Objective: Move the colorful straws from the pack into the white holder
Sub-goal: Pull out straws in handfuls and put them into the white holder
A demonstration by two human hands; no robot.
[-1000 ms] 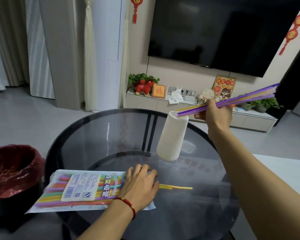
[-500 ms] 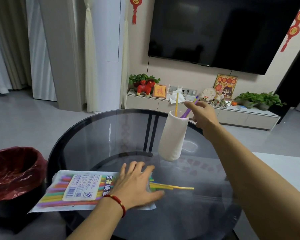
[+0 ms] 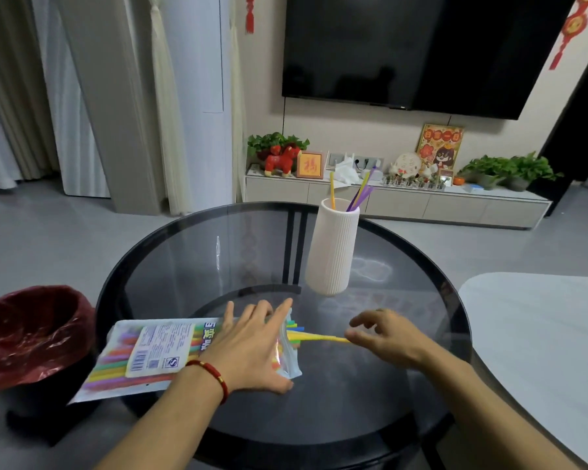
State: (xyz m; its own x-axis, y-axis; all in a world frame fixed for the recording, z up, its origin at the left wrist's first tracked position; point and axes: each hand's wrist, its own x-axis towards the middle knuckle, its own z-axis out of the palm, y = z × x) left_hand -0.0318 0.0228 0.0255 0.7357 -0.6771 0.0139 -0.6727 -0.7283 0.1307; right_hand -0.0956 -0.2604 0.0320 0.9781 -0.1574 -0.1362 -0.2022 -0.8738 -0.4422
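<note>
The plastic pack of colorful straws [image 3: 157, 354] lies flat at the near left of the round glass table [image 3: 431, 296]. My left hand [image 3: 252, 347] presses flat on the pack's open end with straight fingers. Yellow straws [image 3: 319, 337] poke out of that opening toward the right. My right hand [image 3: 384, 337] is beside them, thumb and forefinger at the tip of the yellow straws; whether they pinch it is unclear. The white ribbed holder [image 3: 333, 249] stands upright beyond the hands, with yellow and purple straws [image 3: 357, 195] sticking out of its top.
A bin lined with a red bag [image 3: 31, 334] stands left of the table. A white table edge [image 3: 540, 334] is at the right. Beyond are a low TV cabinet [image 3: 404, 201] with ornaments and plants, and a wall-mounted TV.
My right hand let go of the straws in the holder and came down to the yellow straws at the pack's opening. My left hand stayed on the pack.
</note>
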